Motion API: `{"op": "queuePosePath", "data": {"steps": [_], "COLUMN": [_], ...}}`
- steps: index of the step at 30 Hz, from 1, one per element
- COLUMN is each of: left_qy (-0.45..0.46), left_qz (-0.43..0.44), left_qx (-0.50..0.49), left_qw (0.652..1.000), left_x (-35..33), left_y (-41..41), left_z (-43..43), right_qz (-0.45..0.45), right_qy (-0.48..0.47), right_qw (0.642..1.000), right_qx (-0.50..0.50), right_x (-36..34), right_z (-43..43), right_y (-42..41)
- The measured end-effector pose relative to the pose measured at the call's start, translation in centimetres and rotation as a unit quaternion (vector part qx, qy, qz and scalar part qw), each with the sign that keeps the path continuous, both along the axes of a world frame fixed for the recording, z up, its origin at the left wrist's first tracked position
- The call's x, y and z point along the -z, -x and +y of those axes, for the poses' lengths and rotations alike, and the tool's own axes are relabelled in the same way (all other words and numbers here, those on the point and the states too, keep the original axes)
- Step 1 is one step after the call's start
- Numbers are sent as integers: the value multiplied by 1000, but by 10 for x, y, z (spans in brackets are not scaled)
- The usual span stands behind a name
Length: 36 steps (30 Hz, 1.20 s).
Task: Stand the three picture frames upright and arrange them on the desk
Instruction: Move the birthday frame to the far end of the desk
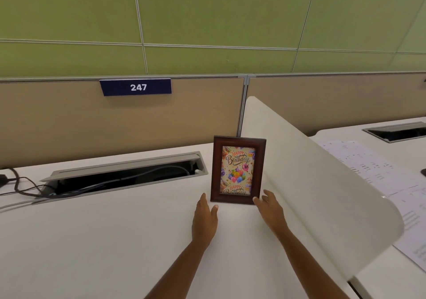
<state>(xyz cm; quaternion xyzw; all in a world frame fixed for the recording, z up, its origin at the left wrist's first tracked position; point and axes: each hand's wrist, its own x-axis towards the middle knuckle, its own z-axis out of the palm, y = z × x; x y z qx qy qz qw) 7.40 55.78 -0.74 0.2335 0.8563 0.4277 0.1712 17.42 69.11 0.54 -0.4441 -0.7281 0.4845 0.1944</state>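
- While both hands reach forward over the white surface (115, 241), one dark wooden picture frame (238, 170) stands upright just beyond the fingertips, its birthday card with balloons facing the person.
- The left hand (205, 218) sits just left of the frame's lower left corner, fingers held loosely together and straight, thumb apart from them; it looks close to the frame, but I cannot tell whether it touches.
- The right hand (270, 208) is at the frame's lower right corner, fingers slightly spread and gently curled, a fingertip right at the frame's edge; neither hand is gripping anything.
- Just right of the right hand's fingers, a curved white divider (311, 183) rises from the surface, and the frame stands beside its near face.
- Left of the left hand's fingers and farther back, an open cable tray (124, 174) is sunk into the surface, with black cables (20, 183) trailing out to the far left.
- Beyond the frame, a beige partition (57, 123) carries a blue plate reading 247 (136, 87).
- Past the divider, to the right, printed papers (368, 167) lie on the neighbouring desk.
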Motion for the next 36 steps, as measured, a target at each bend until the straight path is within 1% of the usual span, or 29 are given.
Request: {"op": "queuePosePath", "data": {"steps": [2, 5, 7, 10, 14, 18, 22, 27, 30, 33, 36], "left_qy": [12, 57, 94, 136, 160, 159, 143, 116, 90, 35, -20], "left_qz": [23, 67, 104, 150, 177, 195, 197, 224, 216, 221, 254], "left_qx": [4, 28, 47, 60, 60, 47, 19, -17, -38, -67, -88], "left_qw": [1000, 996, 989, 977, 969, 967, 970, 968, 972, 972, 963], "left_x": [6, 13, 17, 18, 15, 6, -14, -36, -52, -66, -80], "left_y": [-10, -20, -24, -26, -26, -19, -14, -3, 5, 15, 23], "left_z": [-12, -30, -42, -62, -90, -120, -151, -195, -224, -249, -273], "right_qz": [-3, 0, -18, -77, -99, -80, -36, 3, 27, 54, 86], "right_qy": [-53, -91, -116, -163, -170, -148, -121, -116, -105, -92, -67], "right_qw": [998, 994, 992, 984, 980, 983, 989, 988, 985, 980, 971], "right_qx": [29, 51, 40, 0, -37, -66, -81, -105, -135, -170, -214], "right_x": [8, 18, 23, 27, 26, 19, 11, -4, -15, -28, -41], "right_z": [-21, -52, -69, -89, -117, -151, -190, -239, -268, -298, -327], "right_y": [-9, -18, -21, -20, -12, 2, 17, 39, 55, 70, 83]}}
